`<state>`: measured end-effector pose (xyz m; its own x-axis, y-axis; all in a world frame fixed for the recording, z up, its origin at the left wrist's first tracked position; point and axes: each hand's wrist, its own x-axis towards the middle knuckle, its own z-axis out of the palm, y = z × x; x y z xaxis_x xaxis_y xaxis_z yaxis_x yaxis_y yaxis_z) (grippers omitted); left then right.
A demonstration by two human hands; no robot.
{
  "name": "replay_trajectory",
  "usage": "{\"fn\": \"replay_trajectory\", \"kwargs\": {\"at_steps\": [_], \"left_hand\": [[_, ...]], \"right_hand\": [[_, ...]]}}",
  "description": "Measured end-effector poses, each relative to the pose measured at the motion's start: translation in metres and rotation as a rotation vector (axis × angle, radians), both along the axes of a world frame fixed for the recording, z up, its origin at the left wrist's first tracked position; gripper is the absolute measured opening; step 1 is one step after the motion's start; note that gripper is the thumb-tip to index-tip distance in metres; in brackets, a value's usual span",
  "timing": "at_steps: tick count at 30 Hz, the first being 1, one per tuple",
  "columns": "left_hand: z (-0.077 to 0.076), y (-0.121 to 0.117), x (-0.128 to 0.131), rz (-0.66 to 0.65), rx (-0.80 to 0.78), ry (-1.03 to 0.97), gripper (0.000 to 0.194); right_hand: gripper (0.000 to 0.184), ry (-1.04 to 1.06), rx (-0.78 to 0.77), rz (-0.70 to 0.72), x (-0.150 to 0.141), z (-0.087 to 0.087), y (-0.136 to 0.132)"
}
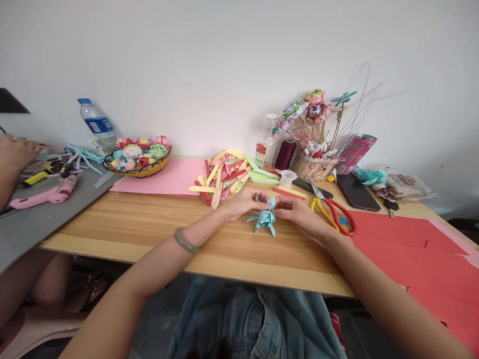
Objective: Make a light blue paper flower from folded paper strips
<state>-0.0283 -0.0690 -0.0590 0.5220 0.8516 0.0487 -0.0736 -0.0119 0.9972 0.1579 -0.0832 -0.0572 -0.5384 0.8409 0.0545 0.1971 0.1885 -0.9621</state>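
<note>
A light-blue folded paper flower (pixel 266 218) with pointed petals is held just above the wooden table (pixel 160 234), near its front edge. My left hand (pixel 247 203) pinches it from the left and my right hand (pixel 295 212) from the right, with both sets of fingertips at its upper petals. Parts of the upper petals are hidden behind my fingers. Beyond my hands lies a heap of folded paper strips (pixel 228 174) in yellow, red, pink and green. Scissors (pixel 329 212) with red and yellow handles rest close to my right hand.
A yellow basket (pixel 144 172) of paper flowers stands on pink paper (pixel 160 182). At the back are a clear bottle (pixel 264 144), maroon thread (pixel 285 154) and a flower-filled holder (pixel 314 167). A phone (pixel 357 192) and red paper (pixel 404 244) lie right. Another person's hand (pixel 17 154) is far left.
</note>
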Motion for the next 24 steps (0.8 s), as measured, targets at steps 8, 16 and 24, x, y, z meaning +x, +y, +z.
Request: {"fn": "replay_trajectory", "kwargs": {"at_steps": [8, 16, 24], "left_hand": [[0.003, 0.001, -0.002, 0.001, 0.009, -0.05, 0.028], [0.004, -0.003, 0.001, -0.023, 0.007, -0.04, 0.028], [0.004, 0.002, -0.002, -0.046, -0.002, 0.032, 0.019]], "right_hand": [[0.018, -0.015, 0.167, -0.049, 0.0, 0.011, -0.007], [0.016, -0.078, 0.226, -0.031, -0.001, 0.012, -0.009], [0.024, -0.12, 0.185, -0.051, -0.003, 0.006, -0.009]]}}
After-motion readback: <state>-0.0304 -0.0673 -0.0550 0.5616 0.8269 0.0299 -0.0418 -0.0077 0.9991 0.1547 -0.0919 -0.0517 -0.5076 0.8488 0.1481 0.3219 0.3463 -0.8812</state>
